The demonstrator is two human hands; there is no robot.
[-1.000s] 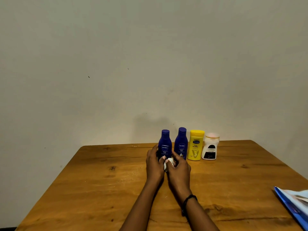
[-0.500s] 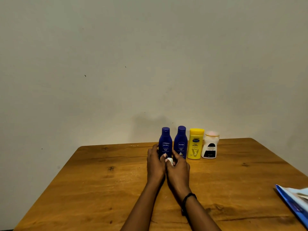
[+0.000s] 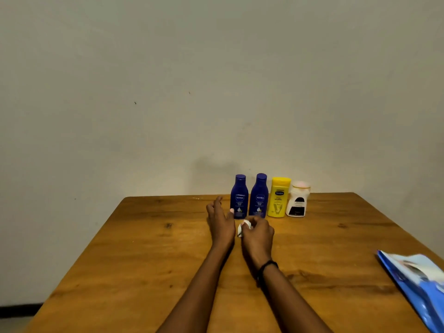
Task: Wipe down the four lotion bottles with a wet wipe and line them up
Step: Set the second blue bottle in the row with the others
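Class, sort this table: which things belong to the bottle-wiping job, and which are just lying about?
Job: left blue bottle, right blue bottle, yellow bottle, white bottle, wet wipe in the right hand.
Lying about: blue packet, far right.

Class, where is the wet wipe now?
Head view: the wet wipe is bunched in the right hand, just in front of the right blue bottle.

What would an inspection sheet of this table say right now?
Surface: wooden table, knotty grain.
Job's things: left blue bottle, right blue bottle, yellow bottle and white bottle upright in a row at the far edge; wet wipe bunched up.
Clutter: blue packet at the right edge.
Grippers: left hand open beside the left blue bottle; right hand grips the wet wipe.
Cables: nothing seen.
Surroundings: plain wall behind.
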